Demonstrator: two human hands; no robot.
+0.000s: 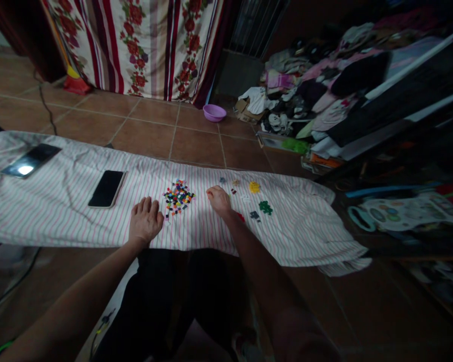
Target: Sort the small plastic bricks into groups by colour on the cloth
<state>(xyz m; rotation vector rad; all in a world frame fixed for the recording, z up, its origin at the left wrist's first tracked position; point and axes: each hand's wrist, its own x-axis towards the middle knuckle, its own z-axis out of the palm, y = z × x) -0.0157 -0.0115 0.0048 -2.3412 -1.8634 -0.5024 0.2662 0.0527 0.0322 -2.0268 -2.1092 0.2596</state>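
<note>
A mixed pile of small coloured pieces (178,197) lies on a striped cloth (147,176). Flat on the cloth just left of the pile rests my left hand (146,220), its fingers stretched out. My right hand (218,200) is to the right of the pile with its fingers curled together; whatever they may hold is hidden. Beyond it sit small single-colour groups: yellow pieces (254,187), green pieces (265,207), dark grey pieces (254,215) and white pieces (245,198). Red pieces (241,217) show partly behind my right forearm.
A black-screened phone (106,189) and a shiny dark tablet-like device (30,161) lie on the cloth at left. On the tiled floor stands a purple basin (214,112). Heaped clothes (305,85) fill the right back, and a floral curtain (147,45) hangs behind.
</note>
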